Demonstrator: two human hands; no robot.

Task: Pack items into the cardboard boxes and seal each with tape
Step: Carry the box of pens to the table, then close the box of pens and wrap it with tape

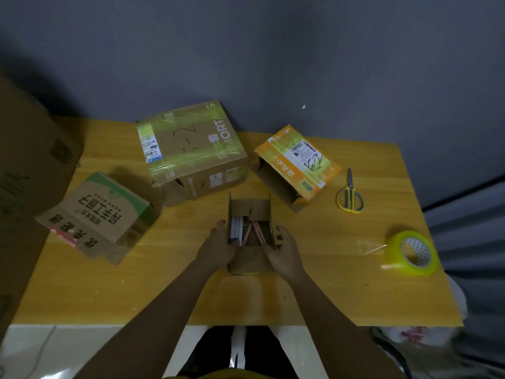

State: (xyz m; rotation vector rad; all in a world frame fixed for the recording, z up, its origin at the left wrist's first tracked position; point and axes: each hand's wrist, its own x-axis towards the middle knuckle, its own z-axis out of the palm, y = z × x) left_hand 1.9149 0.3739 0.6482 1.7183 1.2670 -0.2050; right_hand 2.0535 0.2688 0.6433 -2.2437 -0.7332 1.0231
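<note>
A small open cardboard box (252, 207) stands in the middle of the yellow table (314, 283). Inside it I see white flat items (236, 228) and pink sticks (257, 232). My left hand (218, 244) grips the box's left flap and wall. My right hand (285, 251) grips its right flap and wall. A roll of yellow-green tape (412, 253) lies at the right, with a loose clear strip sticking out. Yellow-handled scissors (349, 196) lie behind the tape.
A large taped box (191, 151) sits at the back centre. An orange box (297, 165) lies open on its side at the back right. A green-and-brown box (101, 214) lies at the left. A big carton (24, 187) stands beyond the left edge.
</note>
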